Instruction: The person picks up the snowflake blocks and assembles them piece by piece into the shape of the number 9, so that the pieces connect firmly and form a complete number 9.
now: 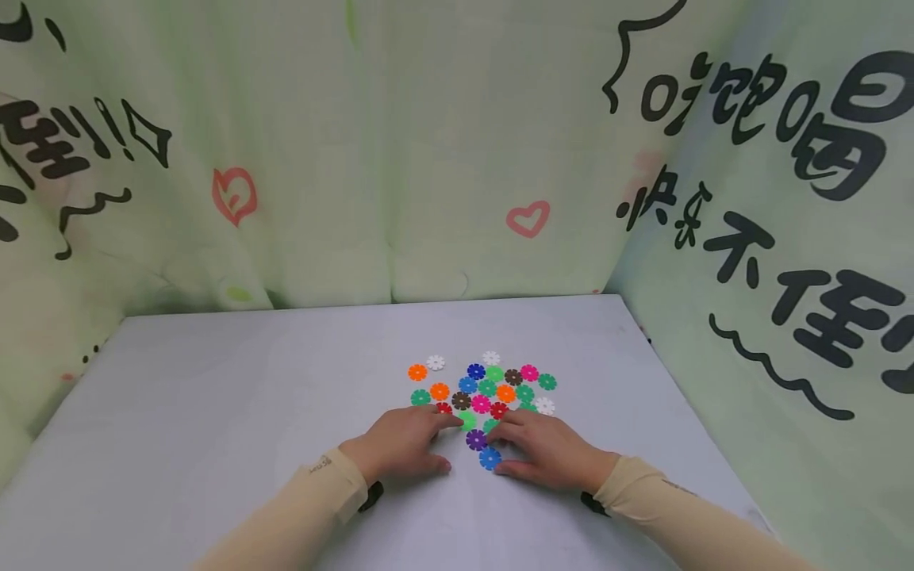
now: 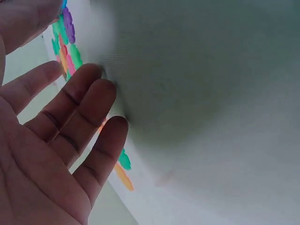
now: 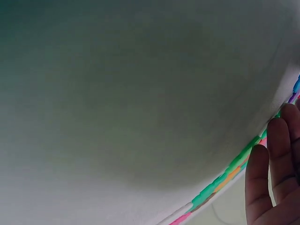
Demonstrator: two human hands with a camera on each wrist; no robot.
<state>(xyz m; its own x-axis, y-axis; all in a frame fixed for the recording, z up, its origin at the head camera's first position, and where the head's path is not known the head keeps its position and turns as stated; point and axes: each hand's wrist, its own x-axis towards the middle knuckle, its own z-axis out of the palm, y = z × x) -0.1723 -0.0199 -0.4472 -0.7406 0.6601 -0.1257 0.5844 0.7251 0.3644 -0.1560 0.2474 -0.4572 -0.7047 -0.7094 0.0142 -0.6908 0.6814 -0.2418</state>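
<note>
Now both my hands lie flat on the pale grey counter (image 1: 214,396), palms down, at the near edge of a cluster of small flat plastic flower-shaped discs in many colours (image 1: 485,388). My left hand (image 1: 401,446) has its fingers stretched out and relaxed; the fingertips reach toward a light green flower-shaped disc (image 1: 467,419) and a red flower-shaped disc (image 1: 444,408), and I cannot tell if they touch them. It grips nothing. In the left wrist view the same fingers (image 2: 89,112) are straight and close together, with the coloured discs seen edge-on behind them.

My right hand (image 1: 546,450) is also spread and relaxed, holding nothing. Its fingertips are just beside a purple flower-shaped disc (image 1: 476,439), and its thumb lies next to a blue flower-shaped disc (image 1: 489,458). These two discs sit between my two hands. In the right wrist view only straight fingers (image 3: 265,183) show, with a thin line of coloured discs beside them.

Both arms wear beige sleeves (image 1: 314,500). Around the counter hangs a light green cloth with black writing and pink hearts (image 1: 528,218).
</note>
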